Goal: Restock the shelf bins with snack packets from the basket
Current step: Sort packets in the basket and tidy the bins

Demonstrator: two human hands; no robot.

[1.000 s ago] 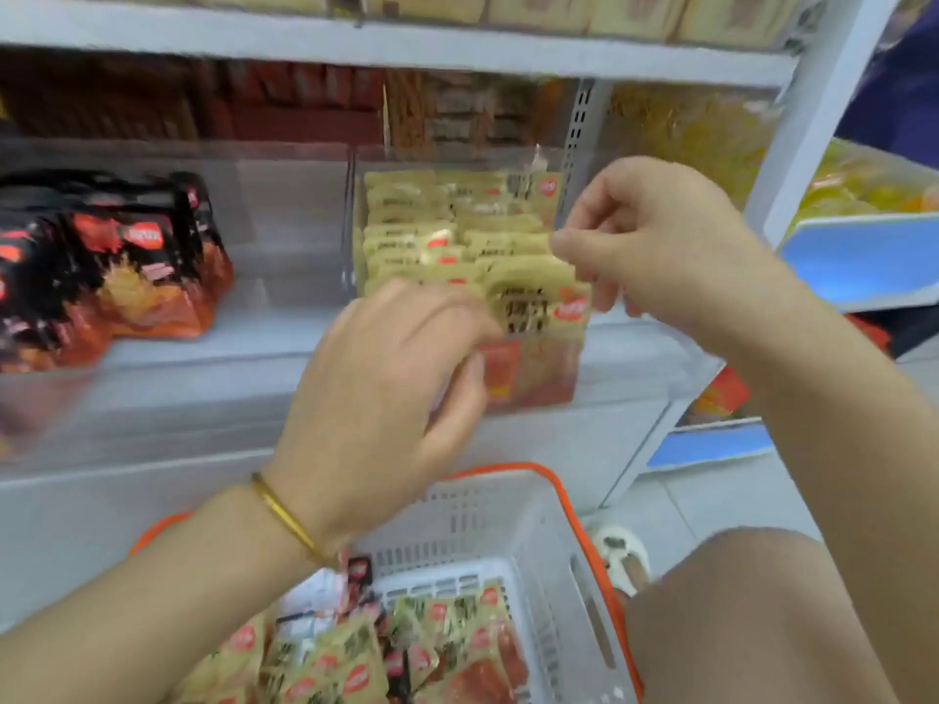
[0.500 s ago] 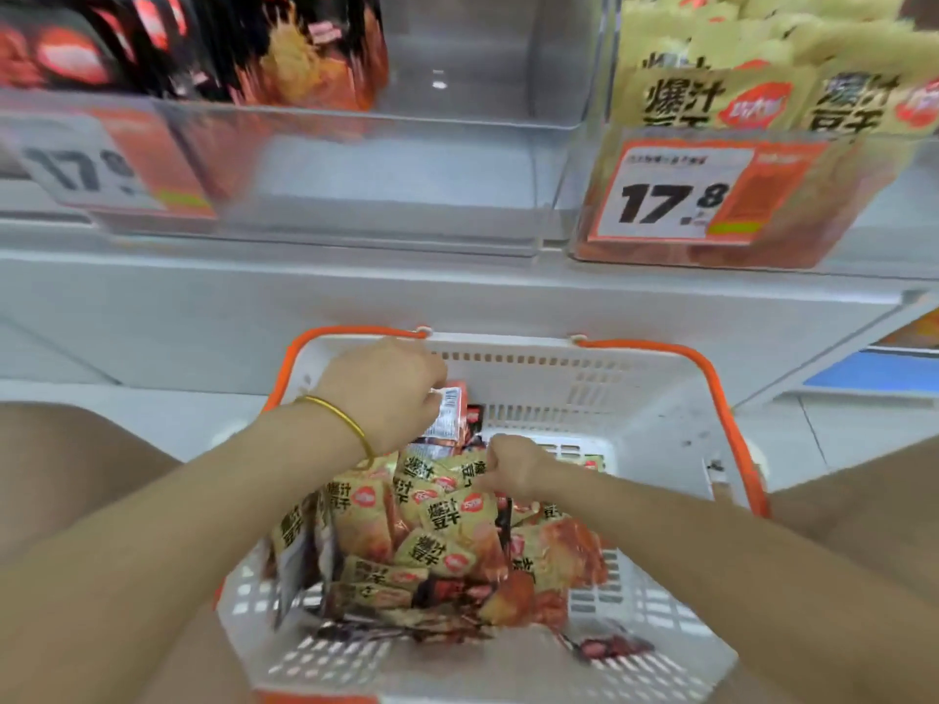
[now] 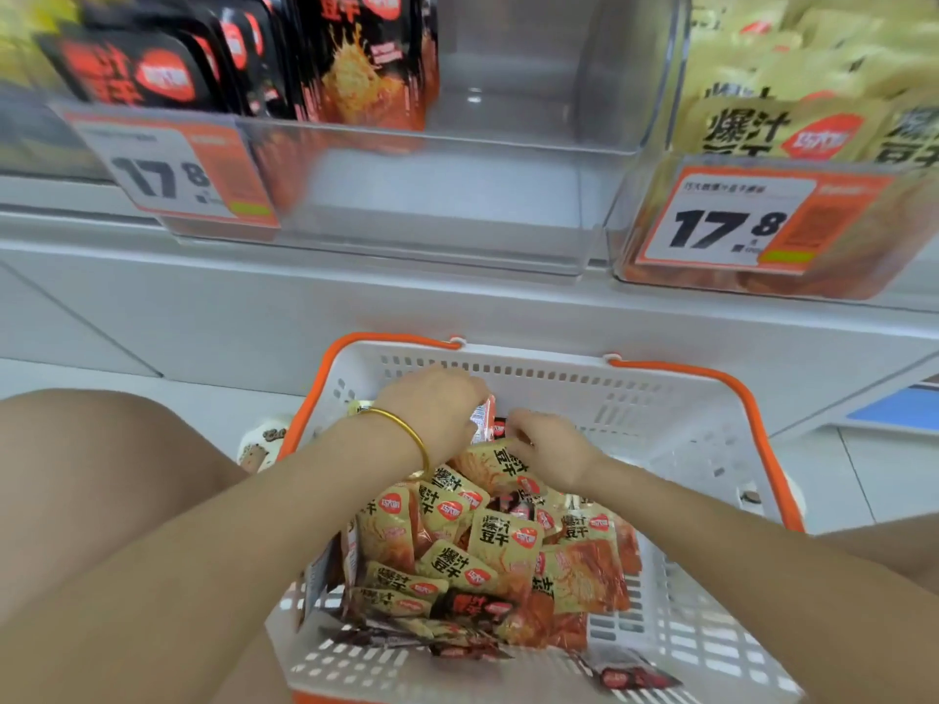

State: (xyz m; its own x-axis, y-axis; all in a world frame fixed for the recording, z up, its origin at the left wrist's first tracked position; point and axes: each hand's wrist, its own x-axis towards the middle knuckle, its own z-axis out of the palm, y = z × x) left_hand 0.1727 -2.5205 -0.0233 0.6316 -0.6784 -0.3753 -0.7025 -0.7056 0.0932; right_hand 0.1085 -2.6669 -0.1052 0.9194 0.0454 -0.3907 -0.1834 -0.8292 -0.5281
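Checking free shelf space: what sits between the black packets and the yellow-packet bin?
In the head view, only a bare stretch of the clear bin separates the black packets from the yellow-packet bin.

I see a white shelf carrying two clear bins: the left bin holds black snack packets, the right bin yellow packets. Below, the basket rests on the pale floor.

One basket, two orange handles. Three clear shelf bins in view. Two price tags, both reading 17.8. Two hands in the basket. One gold bangle. Snack packets heaped, too many to count.
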